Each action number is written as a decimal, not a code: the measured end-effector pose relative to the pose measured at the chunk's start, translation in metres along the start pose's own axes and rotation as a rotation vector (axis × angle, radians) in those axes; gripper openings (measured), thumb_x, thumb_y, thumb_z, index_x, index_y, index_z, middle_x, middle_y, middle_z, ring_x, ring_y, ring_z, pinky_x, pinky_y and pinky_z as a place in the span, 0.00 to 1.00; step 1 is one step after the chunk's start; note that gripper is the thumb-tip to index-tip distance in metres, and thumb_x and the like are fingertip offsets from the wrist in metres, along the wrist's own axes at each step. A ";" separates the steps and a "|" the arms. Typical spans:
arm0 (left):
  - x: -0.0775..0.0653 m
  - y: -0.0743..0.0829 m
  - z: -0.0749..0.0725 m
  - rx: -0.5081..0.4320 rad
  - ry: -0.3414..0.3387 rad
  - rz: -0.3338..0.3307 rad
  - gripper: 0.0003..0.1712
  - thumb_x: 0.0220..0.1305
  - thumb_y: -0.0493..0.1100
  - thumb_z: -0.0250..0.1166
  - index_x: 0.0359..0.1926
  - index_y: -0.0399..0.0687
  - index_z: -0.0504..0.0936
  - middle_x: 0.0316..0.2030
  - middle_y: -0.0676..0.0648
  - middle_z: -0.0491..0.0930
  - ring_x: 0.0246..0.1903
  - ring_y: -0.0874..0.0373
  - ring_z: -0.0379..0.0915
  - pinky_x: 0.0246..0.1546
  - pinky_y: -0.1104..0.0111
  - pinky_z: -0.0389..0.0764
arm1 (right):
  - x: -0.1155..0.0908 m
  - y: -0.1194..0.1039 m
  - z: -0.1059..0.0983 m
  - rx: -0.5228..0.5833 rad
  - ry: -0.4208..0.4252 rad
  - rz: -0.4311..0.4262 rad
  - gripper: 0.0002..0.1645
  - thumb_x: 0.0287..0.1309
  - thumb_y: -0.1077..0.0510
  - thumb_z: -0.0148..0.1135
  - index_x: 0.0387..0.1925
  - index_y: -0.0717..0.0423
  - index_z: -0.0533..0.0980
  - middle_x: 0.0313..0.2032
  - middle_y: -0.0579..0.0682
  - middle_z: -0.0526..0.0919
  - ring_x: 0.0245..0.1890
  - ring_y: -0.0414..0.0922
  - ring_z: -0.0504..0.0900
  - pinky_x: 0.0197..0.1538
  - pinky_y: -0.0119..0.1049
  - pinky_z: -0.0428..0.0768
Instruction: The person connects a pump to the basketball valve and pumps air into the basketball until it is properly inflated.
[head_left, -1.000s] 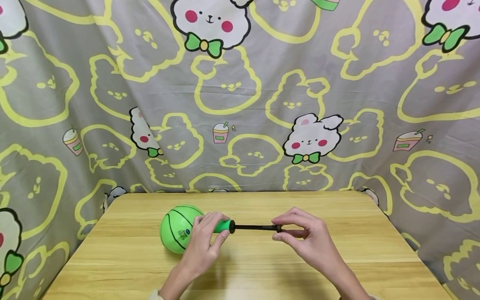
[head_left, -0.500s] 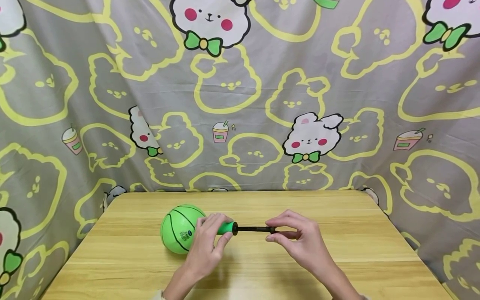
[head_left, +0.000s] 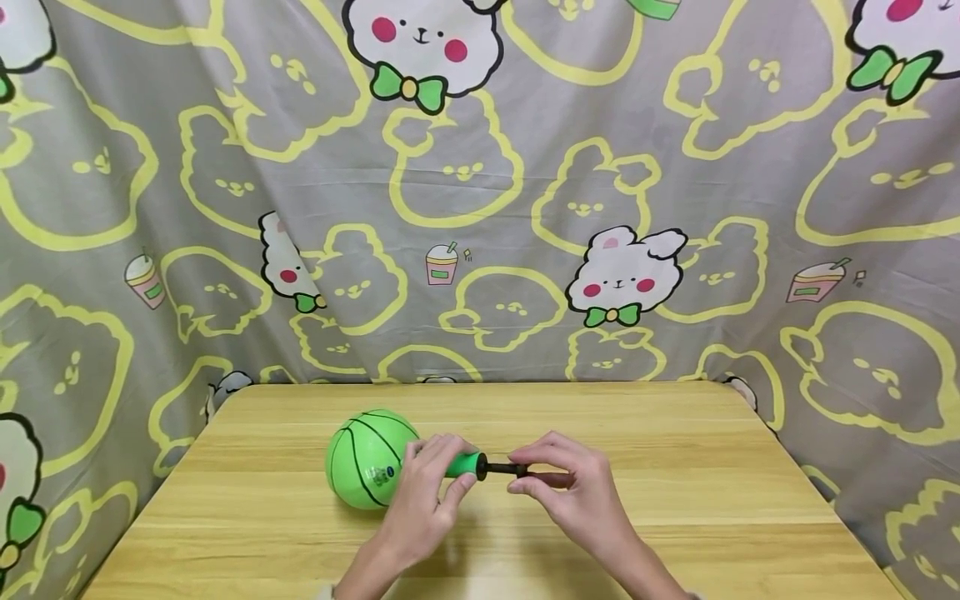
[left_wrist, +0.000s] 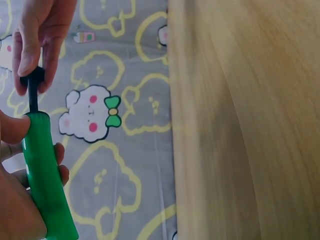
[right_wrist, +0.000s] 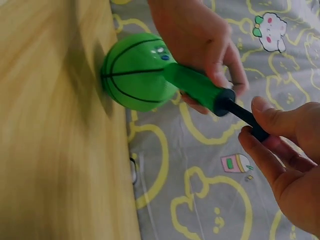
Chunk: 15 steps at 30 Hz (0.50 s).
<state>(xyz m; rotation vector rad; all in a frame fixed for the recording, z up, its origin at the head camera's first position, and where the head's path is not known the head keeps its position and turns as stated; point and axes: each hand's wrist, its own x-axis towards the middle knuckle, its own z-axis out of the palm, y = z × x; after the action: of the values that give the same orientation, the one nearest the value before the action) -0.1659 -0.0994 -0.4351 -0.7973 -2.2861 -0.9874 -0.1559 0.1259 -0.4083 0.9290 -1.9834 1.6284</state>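
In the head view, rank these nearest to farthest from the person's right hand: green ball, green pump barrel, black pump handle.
1. Black pump handle: held in the right hand.
2. Green pump barrel: further left.
3. Green ball: farthest left.

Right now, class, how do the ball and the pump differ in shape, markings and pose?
Shape: the ball is round, while the pump is a long tube with a black rod.
Markings: the ball carries black lines; the pump's tube shows none.
Pose: the ball rests on the table, while the left hand and right hand hold the pump.
Both are green and black.
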 end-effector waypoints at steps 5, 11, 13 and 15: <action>-0.001 0.004 0.001 -0.026 -0.008 0.010 0.08 0.68 0.45 0.65 0.47 0.57 0.80 0.43 0.63 0.81 0.46 0.66 0.77 0.52 0.53 0.65 | -0.002 0.001 0.011 0.005 -0.001 -0.001 0.18 0.48 0.71 0.77 0.43 0.60 0.87 0.37 0.53 0.86 0.36 0.48 0.88 0.33 0.38 0.85; -0.001 0.005 0.001 -0.032 -0.034 0.007 0.09 0.69 0.46 0.63 0.49 0.57 0.80 0.44 0.62 0.82 0.46 0.65 0.77 0.54 0.53 0.64 | -0.002 -0.001 0.012 -0.013 -0.027 0.021 0.16 0.50 0.68 0.77 0.44 0.59 0.87 0.38 0.51 0.85 0.36 0.48 0.88 0.34 0.37 0.85; 0.000 0.005 0.001 -0.034 -0.046 0.008 0.09 0.70 0.46 0.63 0.49 0.58 0.80 0.44 0.62 0.82 0.46 0.65 0.77 0.55 0.53 0.64 | -0.002 -0.002 0.010 -0.013 -0.039 0.036 0.16 0.52 0.67 0.76 0.44 0.59 0.86 0.38 0.50 0.85 0.37 0.48 0.88 0.35 0.37 0.86; 0.000 0.004 0.001 -0.031 -0.054 0.016 0.09 0.70 0.45 0.63 0.49 0.58 0.79 0.44 0.62 0.82 0.46 0.65 0.77 0.55 0.53 0.64 | -0.002 -0.004 0.008 -0.009 -0.051 0.047 0.15 0.53 0.67 0.76 0.45 0.59 0.86 0.39 0.50 0.85 0.38 0.47 0.88 0.36 0.37 0.86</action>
<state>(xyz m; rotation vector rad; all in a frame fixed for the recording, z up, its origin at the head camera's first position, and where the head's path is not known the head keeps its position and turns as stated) -0.1635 -0.0959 -0.4339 -0.8638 -2.3115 -1.0085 -0.1511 0.1185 -0.4083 0.9362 -2.0589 1.6353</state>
